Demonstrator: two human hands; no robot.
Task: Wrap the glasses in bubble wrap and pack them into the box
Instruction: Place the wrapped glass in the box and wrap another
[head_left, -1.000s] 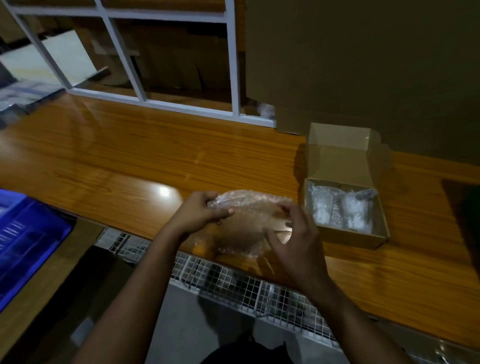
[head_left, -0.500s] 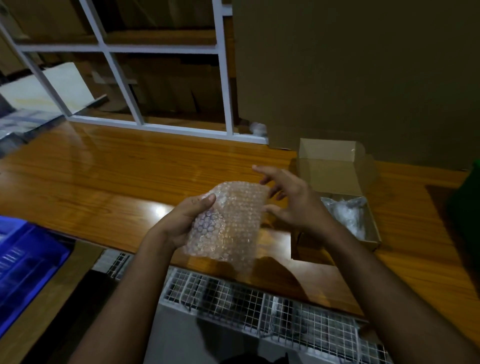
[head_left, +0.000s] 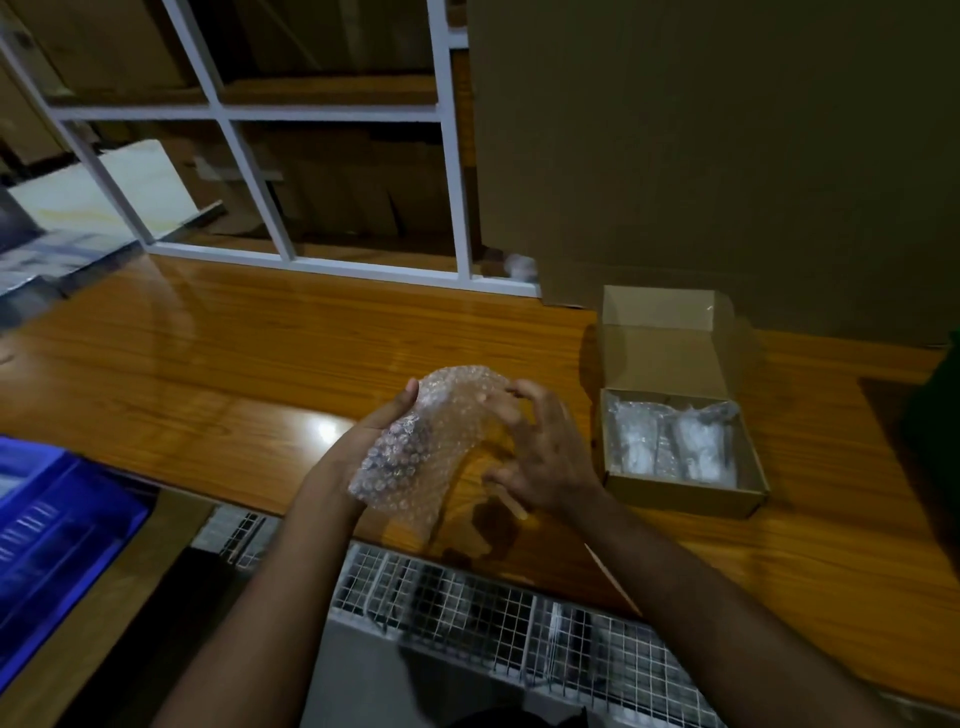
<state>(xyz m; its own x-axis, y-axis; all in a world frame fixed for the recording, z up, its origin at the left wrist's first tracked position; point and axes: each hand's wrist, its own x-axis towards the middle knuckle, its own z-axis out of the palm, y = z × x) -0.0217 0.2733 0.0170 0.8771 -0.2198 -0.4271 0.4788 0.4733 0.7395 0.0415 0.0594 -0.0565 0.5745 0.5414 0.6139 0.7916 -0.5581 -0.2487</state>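
Note:
A sheet of clear bubble wrap (head_left: 421, 447) is held above the front of the wooden table (head_left: 208, 364). My left hand (head_left: 374, 431) grips its left side, thumb near the top edge. My right hand (head_left: 540, 457) curls around its right side, fingers spread over the top. I cannot tell whether a glass is inside the wrap. To the right stands a small open cardboard box (head_left: 680, 499), lid flap raised at the back, holding wrapped glasses (head_left: 670, 441) side by side.
A large cardboard sheet (head_left: 701, 156) leans behind the box. A white shelf frame (head_left: 447, 156) stands at the back of the table. A blue crate (head_left: 57, 525) sits low at the left. A wire mesh rack (head_left: 467, 608) runs under the table's front edge.
The bubble wrap went from lying flat on the table to lifted upright. My right hand, held off it half a second ago, now closes over its right side, curving the sheet.

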